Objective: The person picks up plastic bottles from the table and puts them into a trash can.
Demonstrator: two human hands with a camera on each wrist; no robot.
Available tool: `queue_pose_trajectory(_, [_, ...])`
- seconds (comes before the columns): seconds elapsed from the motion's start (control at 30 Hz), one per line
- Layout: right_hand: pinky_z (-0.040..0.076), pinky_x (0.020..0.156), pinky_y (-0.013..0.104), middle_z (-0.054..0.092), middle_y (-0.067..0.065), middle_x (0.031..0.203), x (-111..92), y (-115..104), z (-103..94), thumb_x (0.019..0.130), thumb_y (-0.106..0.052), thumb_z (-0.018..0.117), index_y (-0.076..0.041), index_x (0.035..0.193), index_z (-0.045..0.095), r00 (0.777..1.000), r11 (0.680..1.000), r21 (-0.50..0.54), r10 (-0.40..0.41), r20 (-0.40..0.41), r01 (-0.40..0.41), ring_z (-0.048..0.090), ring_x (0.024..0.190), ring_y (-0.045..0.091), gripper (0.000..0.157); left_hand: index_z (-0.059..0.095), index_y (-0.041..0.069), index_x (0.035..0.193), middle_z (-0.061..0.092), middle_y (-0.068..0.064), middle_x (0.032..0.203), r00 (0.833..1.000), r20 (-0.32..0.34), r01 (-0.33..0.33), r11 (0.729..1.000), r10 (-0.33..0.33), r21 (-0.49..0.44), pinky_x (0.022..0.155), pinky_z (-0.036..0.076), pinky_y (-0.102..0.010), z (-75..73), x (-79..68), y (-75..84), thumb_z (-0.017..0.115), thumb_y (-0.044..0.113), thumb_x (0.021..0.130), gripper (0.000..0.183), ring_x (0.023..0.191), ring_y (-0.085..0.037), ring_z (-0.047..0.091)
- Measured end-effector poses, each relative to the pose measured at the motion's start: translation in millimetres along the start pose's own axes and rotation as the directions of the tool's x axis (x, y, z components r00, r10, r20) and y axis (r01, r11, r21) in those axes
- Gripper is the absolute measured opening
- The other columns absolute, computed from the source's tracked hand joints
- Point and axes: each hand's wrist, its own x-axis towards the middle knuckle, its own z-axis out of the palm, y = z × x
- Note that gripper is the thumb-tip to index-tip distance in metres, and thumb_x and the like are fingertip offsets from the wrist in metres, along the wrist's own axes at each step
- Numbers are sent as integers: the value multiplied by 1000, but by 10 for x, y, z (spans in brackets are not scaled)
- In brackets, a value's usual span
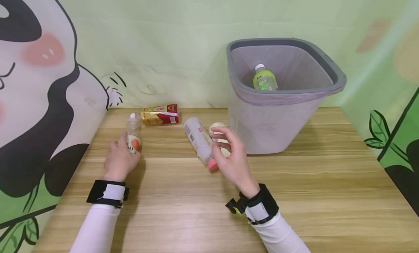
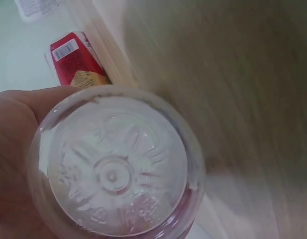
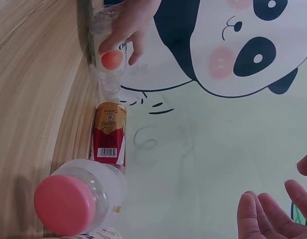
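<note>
My left hand (image 1: 121, 158) grips a clear plastic bottle (image 1: 133, 126) with a peach picture on its label, at the table's left. Its round ribbed base (image 2: 116, 174) fills much of the left wrist view. My right hand (image 1: 233, 156) is raised with fingers loosely bent and holds nothing. Below and left of it lies a pale bottle (image 1: 197, 138) with a pink cap (image 3: 64, 204). A cream-coloured container (image 1: 216, 128) is partly hidden behind the right fingers. Close to the clear bottle's neck, a red and gold bottle (image 1: 160, 115) lies on its side.
A grey bin (image 1: 258, 125) with a dark rim and a liner stands at the back right. Inside it leans a green-labelled bottle (image 1: 264, 80) with a white cap. A printed panda backdrop (image 1: 163, 45) closes off the wooden table (image 1: 183, 209) at the back and sides.
</note>
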Motion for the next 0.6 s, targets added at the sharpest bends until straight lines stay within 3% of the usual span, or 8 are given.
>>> queue_pose_trajectory(0.2, [53,84,47,57,25,115,-5,13,3,80,17,50,11,114,54,1000,1000,2,14,-8,-14,57,102,38,35,12,5,150,29,-41,131,998,-56,-23,999,21,-33,55,46,-55,-78,-152,80,60,23,83,85,83,-54,52])
queue_pose_trajectory(0.37, [53,84,46,57,24,115,-3,12,5,80,17,50,11,115,54,1000,1000,2,22,-11,-22,58,102,34,35,12,8,151,33,-39,130,988,-141,-76,994,65,-73,52,46,-54,-170,-293,256,61,25,84,84,82,-53,53])
queue_pose_trajectory(0.47, [53,84,46,57,24,115,2,16,6,80,17,51,11,114,54,1000,1000,3,22,-10,-22,58,101,35,35,15,9,151,36,-35,129,971,-203,-153,983,129,-106,51,48,-52,-221,-368,444,62,25,84,84,77,-48,54])
queue_pose_trajectory(0.6, [53,84,47,57,25,115,10,8,8,81,16,51,11,115,54,1000,1000,14,22,-6,-22,57,102,38,34,20,12,151,39,-29,130,928,-292,-286,945,231,-161,48,48,-44,-270,-462,770,64,24,85,81,70,-38,54])
